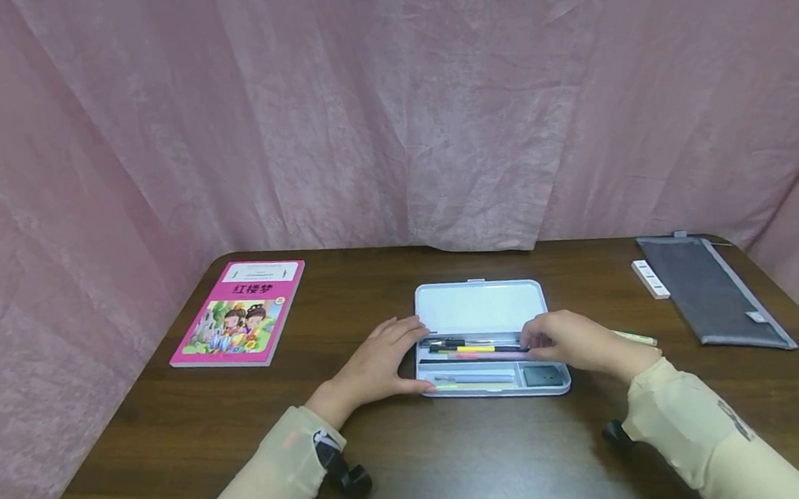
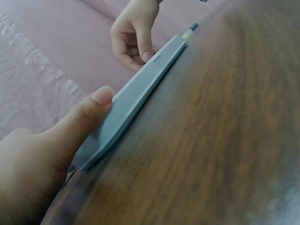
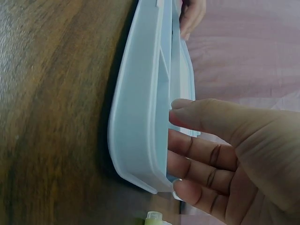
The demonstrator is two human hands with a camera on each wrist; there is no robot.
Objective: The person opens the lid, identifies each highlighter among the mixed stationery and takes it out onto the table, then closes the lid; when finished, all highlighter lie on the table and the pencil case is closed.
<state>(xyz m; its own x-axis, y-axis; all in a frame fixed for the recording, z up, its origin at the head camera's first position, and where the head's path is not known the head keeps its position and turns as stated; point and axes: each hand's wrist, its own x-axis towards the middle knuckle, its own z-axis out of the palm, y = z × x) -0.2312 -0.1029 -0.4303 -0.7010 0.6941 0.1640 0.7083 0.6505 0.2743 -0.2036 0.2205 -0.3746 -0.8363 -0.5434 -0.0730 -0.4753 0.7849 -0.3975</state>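
Observation:
A pale blue pencil case [image 1: 479, 306] lies with its lid folded back. Several pens [image 1: 475, 348] lie in its middle section, with a lighter blue pen [image 1: 475, 377] in the front section beside a dark eraser-like block [image 1: 542, 376]. My left hand [image 1: 384, 362] holds the case's left end, its thumb [image 2: 89, 110] against the front edge and its fingers towards the back. My right hand [image 1: 572, 341] reaches over the right side with bent fingers [image 3: 201, 171] inside, at the pens' right ends. The case wall hides what those fingertips touch.
A pink-covered book [image 1: 237, 315] lies at the left. To the right are a grey mesh pouch [image 1: 717, 289] and a small white block with dark marks [image 1: 650, 279]. A light green pen [image 1: 637, 337] lies behind my right wrist. Pink curtain [image 1: 388, 124] hangs behind the wooden table [image 1: 419, 470].

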